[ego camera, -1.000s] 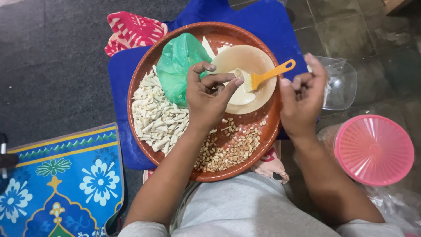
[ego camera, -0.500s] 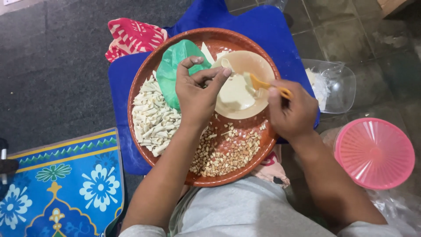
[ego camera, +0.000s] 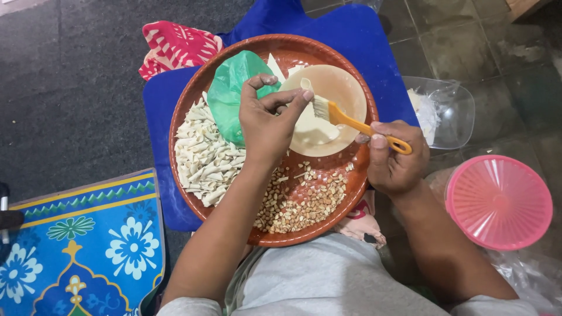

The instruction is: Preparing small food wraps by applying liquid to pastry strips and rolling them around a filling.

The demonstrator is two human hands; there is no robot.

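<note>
A round brown tray [ego camera: 193,105] rests on a blue board on my lap. In it lie a heap of small white folded wrappers [ego camera: 202,155] at the left, peanuts [ego camera: 304,202] at the front, a green plastic bag [ego camera: 231,88] and a pale round dough sheet [ego camera: 339,99]. My left hand [ego camera: 266,126] pinches a small rolled pastry piece [ego camera: 306,85] above the sheet. My right hand [ego camera: 395,158] grips an orange-handled brush [ego camera: 351,120], its bristles touching the piece.
A clear plastic container [ego camera: 448,111] with white paste stands right of the tray. A pink ribbed lid [ego camera: 497,202] lies at the right. A red patterned cloth [ego camera: 175,44] sits behind, and a blue flowered mat [ego camera: 82,251] lies at the left.
My right hand took hold of the brush that lay on the dough sheet and brought its bristles to the piece held in my left hand.
</note>
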